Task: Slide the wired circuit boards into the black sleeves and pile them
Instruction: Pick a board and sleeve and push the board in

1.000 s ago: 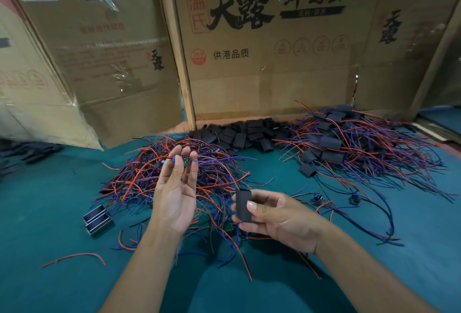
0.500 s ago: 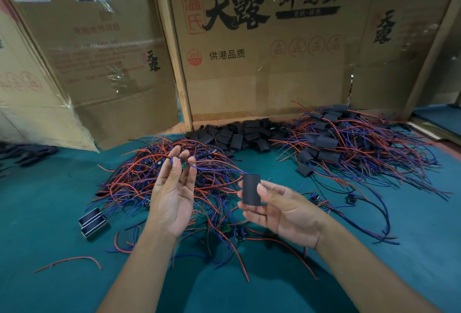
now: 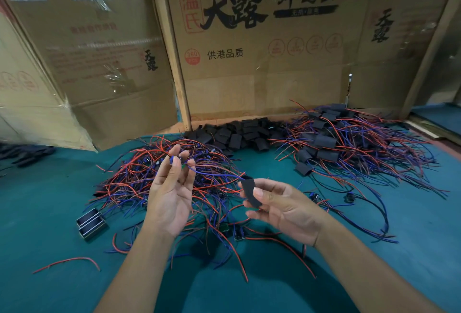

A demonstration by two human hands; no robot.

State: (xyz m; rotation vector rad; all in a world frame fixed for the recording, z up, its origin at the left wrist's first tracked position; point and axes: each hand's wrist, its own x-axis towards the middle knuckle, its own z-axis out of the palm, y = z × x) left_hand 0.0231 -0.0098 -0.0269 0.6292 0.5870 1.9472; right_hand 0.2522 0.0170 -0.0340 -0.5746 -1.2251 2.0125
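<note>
My left hand (image 3: 172, 195) pinches one board (image 3: 183, 166) by its wires, raised — its blue wire (image 3: 214, 174) reaches the mouth of the one sleeve (image 3: 250, 193) my right hand (image 3: 279, 206) grips, ready for threading. Three heaps wait on the table (image 3: 50, 213): bare boards, empty sleeves, finished ones.

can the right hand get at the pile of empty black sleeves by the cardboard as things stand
Probably not yet: the right hand already pinches a black sleeve. The path to the pile of empty sleeves looks free.
</note>
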